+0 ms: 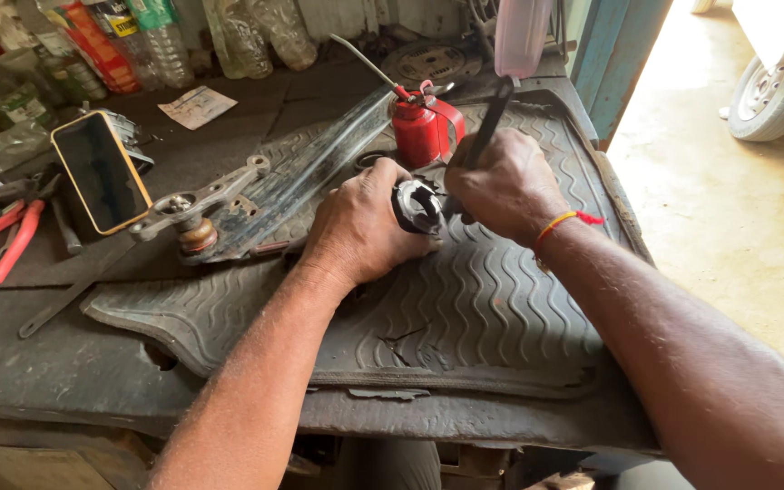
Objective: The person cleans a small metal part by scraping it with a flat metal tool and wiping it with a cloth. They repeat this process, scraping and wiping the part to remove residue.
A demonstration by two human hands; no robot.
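Observation:
My left hand point(360, 222) grips a small round black metal part point(417, 205) and holds it down on the ribbed rubber mat point(465, 318). My right hand point(504, 186) is closed around the dark shaft of a tool point(490, 122) with a pale pink translucent handle point(521, 36), its tip pushed into the part's opening. An orange and red thread band point(566, 220) circles my right wrist. Just behind my hands stands a red oil can point(419, 127) with a long thin spout.
A phone in a yellow case point(100, 171) leans at the left. Beside it lie a metal bracket assembly point(200, 213), red-handled pliers point(11, 238) and a flat spanner point(70, 295). Plastic bottles point(165, 41) line the back. A vehicle wheel point(764, 95) stands on the floor at right.

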